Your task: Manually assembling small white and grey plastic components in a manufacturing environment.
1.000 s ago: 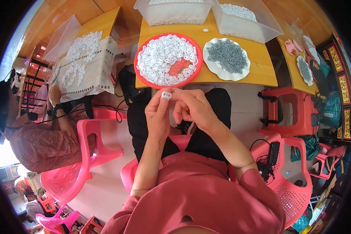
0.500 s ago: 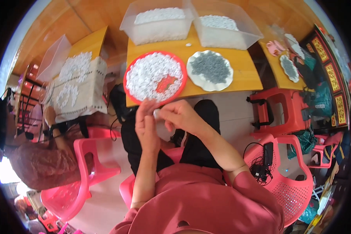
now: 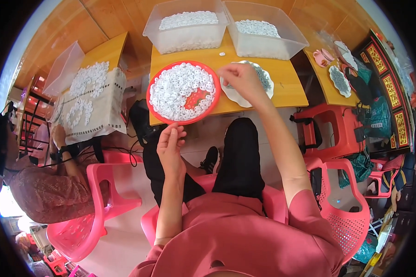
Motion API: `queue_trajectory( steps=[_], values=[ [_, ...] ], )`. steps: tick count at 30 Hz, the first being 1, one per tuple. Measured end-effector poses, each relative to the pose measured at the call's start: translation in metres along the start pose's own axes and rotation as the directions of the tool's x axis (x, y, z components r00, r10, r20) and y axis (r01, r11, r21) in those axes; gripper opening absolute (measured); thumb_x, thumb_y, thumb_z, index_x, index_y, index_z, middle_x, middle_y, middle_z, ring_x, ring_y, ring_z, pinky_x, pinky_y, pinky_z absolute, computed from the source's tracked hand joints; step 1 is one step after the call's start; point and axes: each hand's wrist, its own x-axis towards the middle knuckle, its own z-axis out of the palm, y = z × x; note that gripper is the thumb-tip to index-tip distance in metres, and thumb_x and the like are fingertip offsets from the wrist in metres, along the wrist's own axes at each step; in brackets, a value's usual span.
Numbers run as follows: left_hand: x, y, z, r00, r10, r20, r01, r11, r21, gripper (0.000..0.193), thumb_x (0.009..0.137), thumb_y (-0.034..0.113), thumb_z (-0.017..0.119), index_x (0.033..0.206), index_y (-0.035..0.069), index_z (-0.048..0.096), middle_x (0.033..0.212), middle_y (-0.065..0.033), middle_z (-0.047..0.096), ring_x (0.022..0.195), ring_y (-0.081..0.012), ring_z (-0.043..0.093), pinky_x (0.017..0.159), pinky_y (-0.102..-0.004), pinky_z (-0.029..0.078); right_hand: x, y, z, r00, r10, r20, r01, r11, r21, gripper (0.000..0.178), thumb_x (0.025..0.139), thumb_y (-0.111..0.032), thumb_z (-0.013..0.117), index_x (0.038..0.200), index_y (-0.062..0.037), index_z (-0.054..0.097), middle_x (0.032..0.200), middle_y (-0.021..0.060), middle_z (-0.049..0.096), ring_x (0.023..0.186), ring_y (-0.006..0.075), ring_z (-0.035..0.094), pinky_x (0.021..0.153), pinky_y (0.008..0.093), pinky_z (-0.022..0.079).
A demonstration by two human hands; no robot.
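My left hand (image 3: 171,150) is raised over my lap, just in front of the round red tray (image 3: 151,109). Its thumb lies against the curled fingers in a loose pinch; anything between them is too small to make out. The tray bears many small white rings (image 3: 182,85), with a bare patterned patch at its right. My right hand (image 3: 243,78) reaches over the white scalloped dish (image 3: 239,100), its fingers bunched and pointing left toward the tray's rim. What those fingertips hold, if anything, is hidden. Small grey pieces (image 3: 265,79) in the dish show beside the hand.
Two clear plastic bins (image 3: 186,38) of white pieces stand at the table's back. One loose white piece (image 3: 222,54) lies before them. At left, a person (image 3: 51,189) sits by a cloth-covered table (image 3: 104,117) with white rings. A pink chair (image 3: 346,231) stands right.
My hands have parted. The right hand, which pinched a small white piece beside the left, has moved forward and right over the scalloped dish. The left has stayed near the tray, lowering slightly.
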Motion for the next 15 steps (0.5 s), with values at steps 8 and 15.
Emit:
queue_trajectory(
  steps=[8, 15],
  values=[
    [0.005, -0.010, -0.005, 0.987, 0.110, 0.115, -0.130, 0.974, 0.184, 0.036, 0.087, 0.008, 0.059, 0.122, 0.006, 0.052, 0.138, -0.0085, 0.039, 0.099, -0.0107, 0.052, 0.085, -0.0249, 0.042, 0.024, 0.037, 0.057, 0.961, -0.257, 0.107, 0.260, 0.692, -0.673, 0.020, 0.077, -0.013, 0.055, 0.090, -0.0019, 0.066, 0.082, 0.0189, 0.064, 0.080, 0.0349, 0.061, 0.072, 0.0436, 0.047],
    [0.010, -0.014, -0.009, 0.983, 0.084, 0.162, -0.123, 0.961, 0.248, 0.039, 0.084, 0.007, 0.061, 0.122, 0.005, 0.051, 0.139, -0.0087, 0.038, 0.103, -0.0137, 0.050, 0.091, -0.0265, 0.042, 0.034, 0.045, 0.073, 0.938, -0.213, 0.272, 0.319, 0.838, -0.442, 0.019, 0.076, -0.012, 0.054, 0.088, -0.0048, 0.067, 0.087, 0.0156, 0.065, 0.081, 0.0323, 0.062, 0.073, 0.0413, 0.049]
  ],
)
